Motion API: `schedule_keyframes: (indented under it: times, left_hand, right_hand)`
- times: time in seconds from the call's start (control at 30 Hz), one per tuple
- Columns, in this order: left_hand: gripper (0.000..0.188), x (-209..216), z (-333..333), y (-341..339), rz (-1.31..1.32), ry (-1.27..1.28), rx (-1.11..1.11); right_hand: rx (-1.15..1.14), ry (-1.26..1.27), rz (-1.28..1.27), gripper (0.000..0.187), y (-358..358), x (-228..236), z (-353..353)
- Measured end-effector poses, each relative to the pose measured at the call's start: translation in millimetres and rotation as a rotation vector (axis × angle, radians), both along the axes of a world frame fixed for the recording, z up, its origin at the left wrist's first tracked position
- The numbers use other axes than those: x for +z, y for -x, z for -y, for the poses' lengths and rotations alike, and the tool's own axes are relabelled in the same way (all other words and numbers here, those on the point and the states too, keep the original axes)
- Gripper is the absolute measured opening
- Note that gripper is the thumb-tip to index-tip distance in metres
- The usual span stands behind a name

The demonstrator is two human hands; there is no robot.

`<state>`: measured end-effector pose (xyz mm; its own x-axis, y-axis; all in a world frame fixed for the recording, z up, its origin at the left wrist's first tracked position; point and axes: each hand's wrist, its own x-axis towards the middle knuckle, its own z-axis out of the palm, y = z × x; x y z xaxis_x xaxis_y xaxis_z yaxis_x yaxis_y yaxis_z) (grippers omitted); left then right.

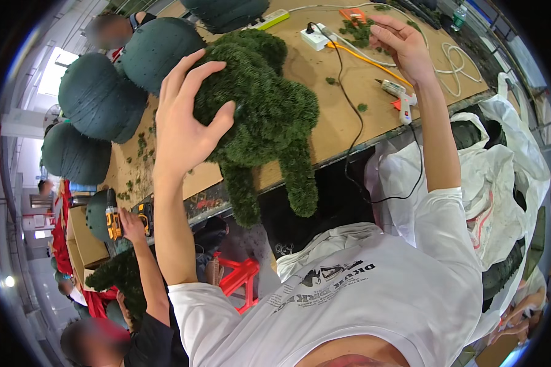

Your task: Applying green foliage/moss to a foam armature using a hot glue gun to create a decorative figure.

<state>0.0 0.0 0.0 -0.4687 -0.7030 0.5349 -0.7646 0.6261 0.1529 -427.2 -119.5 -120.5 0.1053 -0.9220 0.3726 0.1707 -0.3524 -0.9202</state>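
The left hand [187,125] has its fingers spread wide, the thumb well apart from the forefinger, and lies against the left side of a shaggy green figure [260,101]. It is not gripped around; how firmly the palm presses cannot be told. The right hand [407,52] is raised near small green clippings [356,33], fingers bent, with thumb and fingertips close together; whether something thin is pinched there cannot be told.

The left hand hides part of the figure's left side. Large dark green balls [101,98] crowd the far left, one cut off by the upper rim. What fills the white bags [502,196] at right is only partly visible.

The figure sits at the near edge of the brown tabletop [332,137], its two legs hanging over. To its right, bare board stretches toward a glue gun [404,105], crossed by a black cord [356,113] that droops over the edge. The balls limit room on the left; a white power strip [314,38] stands beyond, right of the figure.
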Motion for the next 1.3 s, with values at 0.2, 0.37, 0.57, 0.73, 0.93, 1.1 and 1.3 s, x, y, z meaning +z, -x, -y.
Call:
schedule_keyframes:
  times: [0.2, 0.37, 0.57, 0.73, 0.93, 1.1, 1.3]
  left_hand:
    - [0.051, 5, -5, -7, -0.014, 0.048, -0.02]
    - [0.051, 2, -1, -7, -0.046, 0.08, -0.038]
    - [0.05, -4, 5, -10, -0.067, 0.103, -0.053]
    - [0.051, -6, 5, -13, -0.068, 0.121, -0.07]
    - [0.051, -5, 4, -13, -0.055, 0.118, -0.053]
    - [0.049, -5, 5, -8, -0.075, 0.106, -0.088]
    - [0.047, -1, 4, -12, -0.101, 0.063, -0.096]
  right_hand:
    - [0.232, 0.226, 0.101, 0.032, -126, 61, -97]
    - [0.262, 0.158, 0.377, 0.025, -208, 74, -146]
    - [0.028, 0.054, 0.249, 0.021, -237, 60, -156]
    - [-0.082, 0.009, 0.043, 0.024, -237, 56, -170]
    - [-0.192, 0.041, -0.003, 0.023, -242, 49, -166]
    - [-0.157, 0.071, 0.126, 0.02, -228, 49, -170]
    - [-0.51, -0.053, -0.084, 0.022, -137, -5, -150]
